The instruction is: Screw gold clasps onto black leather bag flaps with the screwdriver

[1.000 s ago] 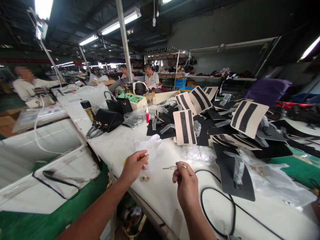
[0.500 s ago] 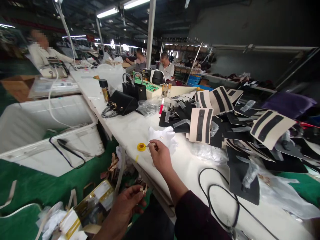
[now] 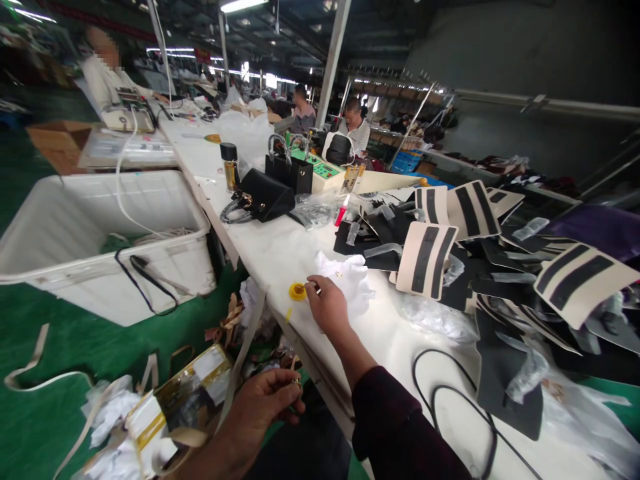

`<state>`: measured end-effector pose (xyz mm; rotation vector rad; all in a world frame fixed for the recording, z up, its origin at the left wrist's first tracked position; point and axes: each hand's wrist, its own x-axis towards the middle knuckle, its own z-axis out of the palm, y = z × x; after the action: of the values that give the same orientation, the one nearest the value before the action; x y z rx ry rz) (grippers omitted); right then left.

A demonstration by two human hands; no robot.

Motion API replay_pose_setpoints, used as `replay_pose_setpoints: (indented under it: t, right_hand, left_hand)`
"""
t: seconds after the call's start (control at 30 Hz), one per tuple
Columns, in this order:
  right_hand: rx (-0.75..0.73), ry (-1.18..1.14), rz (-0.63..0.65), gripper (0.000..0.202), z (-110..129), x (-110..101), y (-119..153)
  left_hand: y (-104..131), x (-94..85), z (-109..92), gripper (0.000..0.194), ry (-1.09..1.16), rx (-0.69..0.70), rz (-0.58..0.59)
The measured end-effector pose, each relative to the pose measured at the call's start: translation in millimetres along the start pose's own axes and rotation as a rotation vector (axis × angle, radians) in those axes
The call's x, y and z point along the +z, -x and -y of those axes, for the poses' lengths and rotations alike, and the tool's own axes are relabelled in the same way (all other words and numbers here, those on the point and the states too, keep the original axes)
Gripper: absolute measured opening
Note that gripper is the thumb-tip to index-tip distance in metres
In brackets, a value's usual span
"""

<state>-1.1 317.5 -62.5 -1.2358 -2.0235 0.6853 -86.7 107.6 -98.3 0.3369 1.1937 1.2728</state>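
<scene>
Low, in front of the table edge, my left hand [image 3: 265,407] pinches a small gold-coloured metal fitting [image 3: 298,382] between thumb and fingertips. My right hand [image 3: 327,307] is over the table, its fingers closed on a thin stick-like tool [image 3: 317,289], mostly hidden by the fingers. The tool's tip end is beside a small round yellow cap [image 3: 298,291] lying on the table; whether it touches the cap I cannot tell. Just behind the right hand lies a crumpled white cloth [image 3: 357,273] with a small gold piece [image 3: 339,275] on it.
Black and beige panels [image 3: 425,260] with plastic-wrapped straps pile up on the right. Black handbags [image 3: 267,197], a spray can [image 3: 229,167] and a red-and-white tube [image 3: 341,212] stand farther back. A black cable [image 3: 440,387] loops nearby. A white bin [image 3: 165,267] is left; co-workers sit beyond.
The view has shifted left, so things appear farther right. My right hand stays by the yellow cap with the tool, its shaft less visible now. My left hand still holds the fitting.
</scene>
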Motion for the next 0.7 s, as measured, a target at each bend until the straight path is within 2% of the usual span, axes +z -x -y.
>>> replay_pose_setpoints:
  t: [0.1, 0.2, 0.3, 0.4, 0.53, 0.7]
  right_hand:
    - [0.001, -0.037, -0.045, 0.026, 2.4, -6.7, 0.4]
    - [0.076, -0.236, -0.1, 0.026, 12.8, -20.7, 9.1]
    - [0.204, -0.486, -0.118, 0.027, 31.1, -42.2, 34.0]
    - [0.23, -0.602, -0.106, 0.026, 50.5, -65.7, 69.8]
    - [0.215, -0.558, -0.067, 0.027, 66.1, -86.3, 108.2]
    - [0.149, -0.456, -0.084, 0.024, 67.7, -93.1, 123.5]
  left_hand:
    - [1.0, 1.1, -5.8, 0.058, -0.025, -0.005, 0.034]
    - [3.4, 2.2, -15.1, 0.053, -0.076, 0.021, 0.032]
    - [4.7, 3.1, -23.7, 0.05, -0.137, 0.106, -0.005]
    - [2.7, 3.5, -27.7, 0.047, -0.187, 0.22, -0.057]
    - [-0.3, 8.1, -29.0, 0.04, -0.292, 0.344, -0.103]
    - [2.4, 21.4, -32.6, 0.033, -0.415, 0.418, -0.121]
